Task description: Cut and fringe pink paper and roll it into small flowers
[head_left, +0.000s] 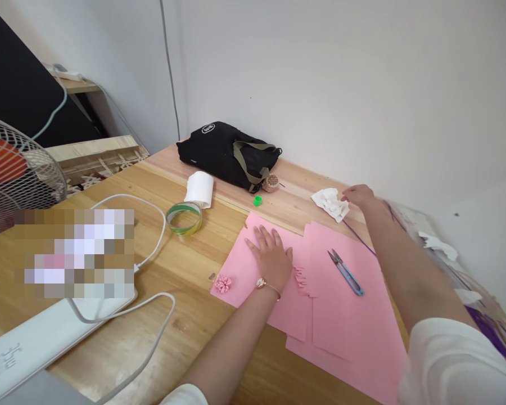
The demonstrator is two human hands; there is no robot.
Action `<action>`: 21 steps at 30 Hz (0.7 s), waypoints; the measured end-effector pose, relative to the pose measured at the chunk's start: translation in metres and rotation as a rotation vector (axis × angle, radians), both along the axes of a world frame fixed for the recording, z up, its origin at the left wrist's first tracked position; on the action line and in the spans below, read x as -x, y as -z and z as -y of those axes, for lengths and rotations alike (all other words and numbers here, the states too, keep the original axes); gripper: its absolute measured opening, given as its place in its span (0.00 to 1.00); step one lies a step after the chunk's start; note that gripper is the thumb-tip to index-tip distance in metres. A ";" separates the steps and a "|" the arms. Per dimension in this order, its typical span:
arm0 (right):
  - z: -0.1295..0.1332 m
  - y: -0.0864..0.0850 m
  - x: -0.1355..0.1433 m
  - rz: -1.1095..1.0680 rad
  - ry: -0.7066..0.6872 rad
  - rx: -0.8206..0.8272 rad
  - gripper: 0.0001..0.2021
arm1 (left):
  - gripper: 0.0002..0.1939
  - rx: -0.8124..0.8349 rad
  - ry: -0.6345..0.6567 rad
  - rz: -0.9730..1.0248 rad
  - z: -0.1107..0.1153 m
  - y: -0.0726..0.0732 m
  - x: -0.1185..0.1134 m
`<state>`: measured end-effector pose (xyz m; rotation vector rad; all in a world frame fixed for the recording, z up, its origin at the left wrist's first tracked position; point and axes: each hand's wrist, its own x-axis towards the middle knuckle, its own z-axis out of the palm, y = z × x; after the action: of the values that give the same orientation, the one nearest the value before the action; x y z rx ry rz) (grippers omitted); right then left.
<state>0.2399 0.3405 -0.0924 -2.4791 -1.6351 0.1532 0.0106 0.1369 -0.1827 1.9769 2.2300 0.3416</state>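
My left hand (271, 259) lies flat on a pink paper sheet (240, 270), fingers spread, with a bracelet at the wrist. By the sheet's lower left corner sits a small pink paper flower (223, 283). Just right of my palm is a piece of pink paper cut into a fringe (301, 279). Blue thread snips (346, 274) rest on more pink sheets (341, 326) at the right. Farther back, my right hand (360, 195) has its fingers curled together at the edge of a crumpled white tissue (332, 203), seemingly pinching it.
Behind stand a green tape roll (184, 218), a white paper roll (199, 189), a green cap (258, 201), a small woven basket (271, 183) and a black bag (227, 152). A white power bank (59, 329) with cables lies left, near a fan (21, 163). A wall borders the table.
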 end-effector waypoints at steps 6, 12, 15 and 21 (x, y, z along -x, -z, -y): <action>-0.004 0.010 -0.006 0.078 -0.060 0.008 0.10 | 0.33 -0.010 0.003 0.004 0.001 0.000 0.000; -0.009 0.016 -0.010 0.184 -0.205 0.017 0.15 | 0.33 0.001 0.005 -0.002 0.001 0.000 0.000; -0.009 0.018 -0.011 0.184 -0.252 0.036 0.15 | 0.33 0.007 0.006 -0.002 0.000 0.000 0.001; 0.002 0.019 -0.015 0.163 -0.333 0.073 0.18 | 0.33 -0.004 0.009 -0.005 0.000 0.001 0.000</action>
<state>0.2546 0.3389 -0.1114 -2.3029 -2.1389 0.0527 0.0102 0.1369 -0.1833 1.9915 2.2242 0.3415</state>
